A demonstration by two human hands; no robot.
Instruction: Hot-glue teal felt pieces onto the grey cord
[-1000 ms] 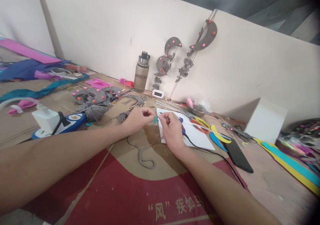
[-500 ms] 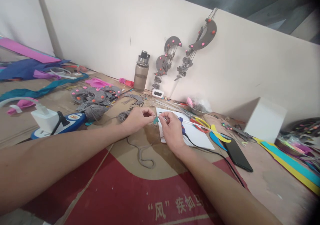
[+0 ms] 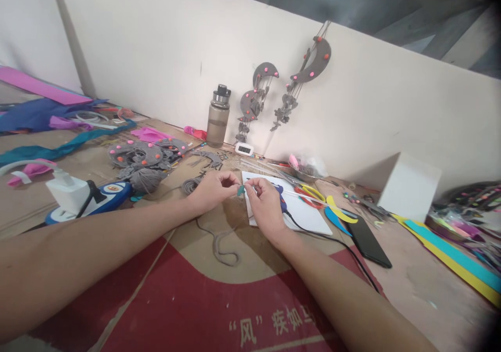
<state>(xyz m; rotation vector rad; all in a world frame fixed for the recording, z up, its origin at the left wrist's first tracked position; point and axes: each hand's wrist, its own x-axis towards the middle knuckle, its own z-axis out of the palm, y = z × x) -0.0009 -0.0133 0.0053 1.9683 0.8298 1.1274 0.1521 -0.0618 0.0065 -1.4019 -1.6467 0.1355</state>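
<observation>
My left hand (image 3: pixel 215 190) and my right hand (image 3: pixel 266 206) meet above the cardboard, each closed in a pinch. Between their fingertips is a small teal-green piece (image 3: pixel 240 190), too small to name, which both hands grip. Behind my left wrist lies a coil of grey cord (image 3: pixel 191 185), and a loose loop of the cord (image 3: pixel 225 258) rests on the cardboard below. Partly hidden by my right hand is a blue glue gun (image 3: pixel 282 198) on a white sheet (image 3: pixel 309 221), its black cable trailing right.
Red-and-yellow scissors (image 3: pixel 313 194), yellow and blue crescents and a black phone (image 3: pixel 368 239) lie to the right. A bottle (image 3: pixel 217 122) and a small digital clock (image 3: pixel 243 149) stand by the wall. On the left are a power strip (image 3: pixel 113 189) and grey crescents with pompoms (image 3: pixel 136 153).
The view has shifted slightly, with the wall things sitting a little lower and further left. Both hands keep their pinch on the teal piece, which has turned slightly.
</observation>
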